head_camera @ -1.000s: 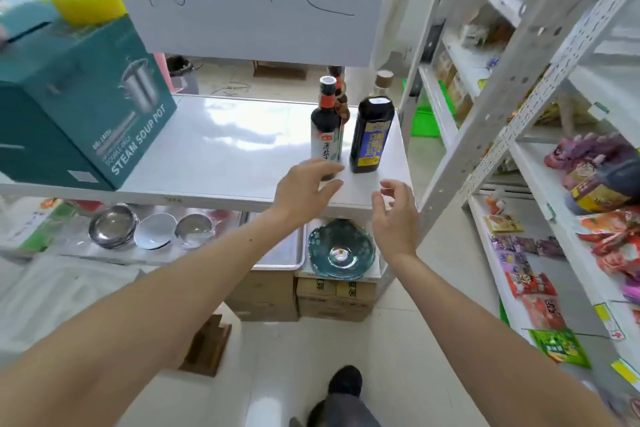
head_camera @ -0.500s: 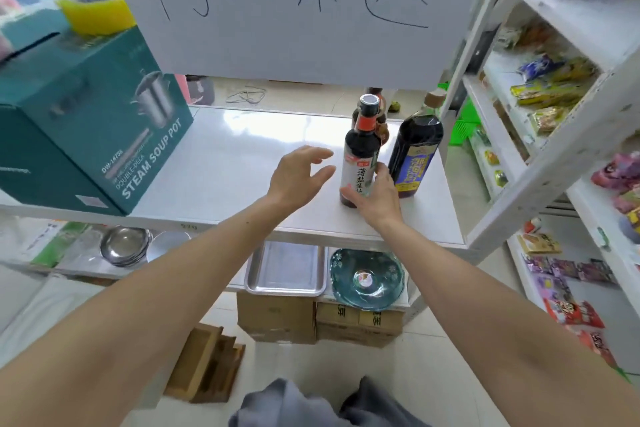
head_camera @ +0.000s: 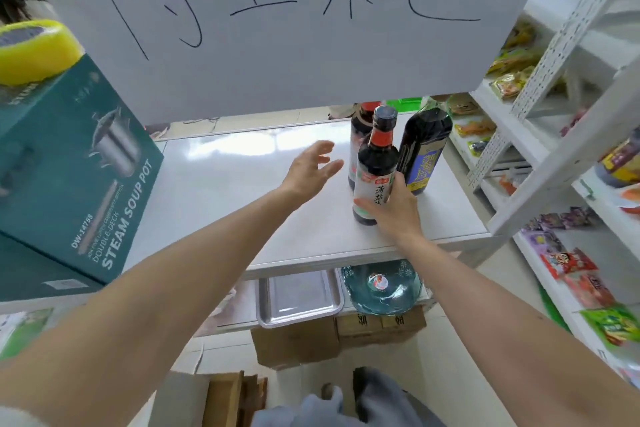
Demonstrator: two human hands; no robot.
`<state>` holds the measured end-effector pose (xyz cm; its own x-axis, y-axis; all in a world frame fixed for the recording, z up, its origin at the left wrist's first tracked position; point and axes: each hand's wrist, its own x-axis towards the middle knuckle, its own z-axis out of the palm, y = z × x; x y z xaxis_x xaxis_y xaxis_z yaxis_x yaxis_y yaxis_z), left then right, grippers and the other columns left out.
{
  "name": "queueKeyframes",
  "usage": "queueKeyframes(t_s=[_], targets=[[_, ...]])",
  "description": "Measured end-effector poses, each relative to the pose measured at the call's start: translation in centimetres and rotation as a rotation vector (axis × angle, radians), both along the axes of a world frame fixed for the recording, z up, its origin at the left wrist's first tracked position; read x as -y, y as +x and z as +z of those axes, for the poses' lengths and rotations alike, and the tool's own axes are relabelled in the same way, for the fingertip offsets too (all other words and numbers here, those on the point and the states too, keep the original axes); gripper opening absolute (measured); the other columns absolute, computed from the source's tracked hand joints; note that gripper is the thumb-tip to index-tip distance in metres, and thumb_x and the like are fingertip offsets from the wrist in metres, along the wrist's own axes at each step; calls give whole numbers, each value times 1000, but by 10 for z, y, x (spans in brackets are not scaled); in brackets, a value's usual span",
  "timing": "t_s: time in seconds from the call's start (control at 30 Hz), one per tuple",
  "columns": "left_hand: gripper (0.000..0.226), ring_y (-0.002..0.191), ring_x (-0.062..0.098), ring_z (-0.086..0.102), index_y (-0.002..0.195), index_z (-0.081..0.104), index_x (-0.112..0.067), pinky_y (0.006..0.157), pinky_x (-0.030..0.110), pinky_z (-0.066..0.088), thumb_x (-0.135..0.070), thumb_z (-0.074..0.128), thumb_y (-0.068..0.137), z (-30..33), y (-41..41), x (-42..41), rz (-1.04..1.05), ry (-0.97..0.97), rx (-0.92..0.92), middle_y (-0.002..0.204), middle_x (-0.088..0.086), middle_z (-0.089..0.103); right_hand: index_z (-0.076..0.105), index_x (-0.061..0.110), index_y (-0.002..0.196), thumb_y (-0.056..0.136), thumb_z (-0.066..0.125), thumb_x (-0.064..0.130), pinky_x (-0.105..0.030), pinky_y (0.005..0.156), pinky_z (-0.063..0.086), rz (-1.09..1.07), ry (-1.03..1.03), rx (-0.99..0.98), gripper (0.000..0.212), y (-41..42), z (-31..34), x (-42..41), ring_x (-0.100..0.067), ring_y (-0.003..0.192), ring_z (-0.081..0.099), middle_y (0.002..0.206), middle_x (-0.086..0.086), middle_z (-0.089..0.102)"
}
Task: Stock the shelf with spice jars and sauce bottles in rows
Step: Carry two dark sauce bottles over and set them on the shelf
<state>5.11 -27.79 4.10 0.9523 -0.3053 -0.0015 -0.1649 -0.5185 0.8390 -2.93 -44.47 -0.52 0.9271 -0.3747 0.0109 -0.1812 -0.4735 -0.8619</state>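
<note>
Since the earlier frames the right hand has closed round the red-necked sauce bottle, which now stands nearer the front edge of the shelf, and the left hand has lifted clear of the shelf surface. The right fingers curl round the lower body of this bottle, over its white paper label; the thumb lies on the side facing the viewer. The bottle is dark glossy glass, cylindrical, narrowing to a red collar and a dark cap; its long axis is upright, cap pointing up, base on the smooth white shelf. Just beyond the right fingertips stand a broader dark bottle with a blue label and, behind, another dark bottle, partly hidden. The left fingers are spread and relaxed, holding nothing, beside the gripped bottle but apart from it. Far left of the left fingers sits a teal cardboard box printed "STEAM SOUP POT".
</note>
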Motion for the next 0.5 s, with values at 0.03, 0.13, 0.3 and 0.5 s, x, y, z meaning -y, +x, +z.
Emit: queueKeyframes(t_s=[0.03, 0.13, 0.3, 0.5], targets=[[50, 126, 16, 52, 140, 45, -17, 105, 43, 46, -28, 63, 94, -3, 5, 4, -22, -16, -24, 142, 2, 50, 48, 21, 107, 68, 83, 34, -43, 85, 51, -7, 2, 0, 55, -4, 0, 1, -23, 99, 61, 106, 1, 66], [65, 137, 20, 40, 147, 32, -18, 110, 44, 41, -23, 65, 92, -11, 18, 18, -60, -56, -84, 152, 5, 39, 50, 24, 111, 66, 84, 34, -43, 87, 52, -37, 16, 10, 57, -13, 0, 2, -21, 101, 62, 108, 3, 67], [87, 139, 19, 37, 148, 29, -19, 111, 42, 38, -30, 80, 78, -23, 39, 41, -86, -118, -100, 151, 6, 41, 50, 23, 121, 70, 82, 33, -40, 91, 51, -30, 4, -7, 62, -22, 3, 6, -19, 106, 62, 113, 4, 66], [76, 123, 17, 49, 134, 45, -23, 104, 43, 45, -18, 86, 70, -34, 47, 50, -156, -146, -19, 127, -4, 56, 50, 24, 118, 69, 83, 31, -33, 88, 48, -64, 20, -6, 59, -29, 4, 9, -15, 101, 61, 106, 9, 63]])
